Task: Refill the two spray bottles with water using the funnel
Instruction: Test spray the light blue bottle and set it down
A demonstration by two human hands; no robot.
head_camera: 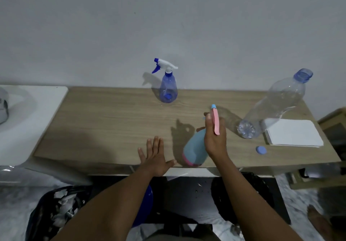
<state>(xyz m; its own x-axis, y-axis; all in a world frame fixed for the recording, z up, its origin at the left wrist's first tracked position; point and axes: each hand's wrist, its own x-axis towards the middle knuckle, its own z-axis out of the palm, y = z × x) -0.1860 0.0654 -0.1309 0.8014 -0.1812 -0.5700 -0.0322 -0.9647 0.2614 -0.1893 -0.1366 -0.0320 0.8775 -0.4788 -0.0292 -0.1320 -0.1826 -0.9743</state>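
The right hand (215,138) is clenched around the neck of a light blue opaque plastic spray bottle (194,150), fingers wrapped just under its pink trigger head, which pokes up above the knuckles. That bottle tilts, with its pink-banded base towards the near edge of the table (whether the base actually rests on the wood is hard to tell). The left hand (155,158) grasps nothing: it lies flat, fingers straight and spread, on the near edge of the pale wood-grain table (93,124), just beside the bottle's base.

Further back, near the grey wall (168,25), a translucent blue plastic spray bottle (168,89) with a white and blue trigger head stands upright, well apart from both hands. To the right stands a tall clear plastic water bottle (275,106), its mouth uncapped, and a small round blue cap (261,149) lies on the wood near its foot. A white stack of paper (294,132) sits just beside that bottle. At the lower left, below the table, a black bag (56,209) holds pale scraps.
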